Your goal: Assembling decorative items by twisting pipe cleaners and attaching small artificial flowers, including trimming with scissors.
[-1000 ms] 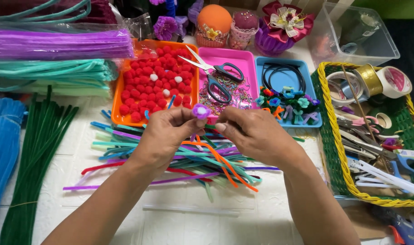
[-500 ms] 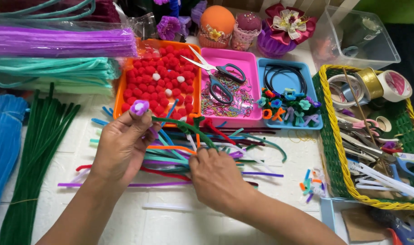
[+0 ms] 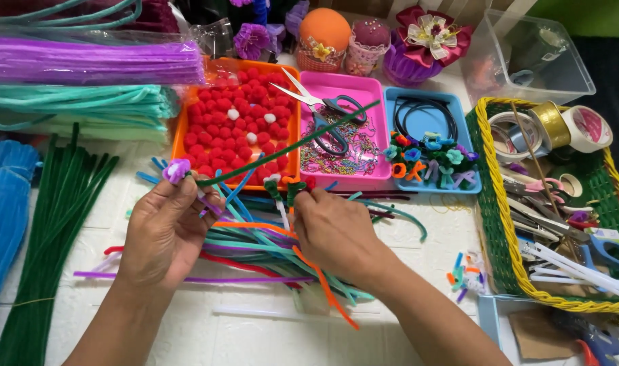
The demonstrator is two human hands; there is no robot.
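Left hand is pinching a little purple flower plus one end of a dark green pipe cleaner that slants up toward the table's far right, over the pink tray, while the right hand grips loose stems mid-table.

Left hand raised, fingers pinched closed; right hand lowered, knuckles up, fingers curled; both forearms extend from below.

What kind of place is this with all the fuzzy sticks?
Most likely a craft table. Loose pipe cleaners lie in a heap, an orange tray holds red pompoms, and a woven basket holds tape rolls.
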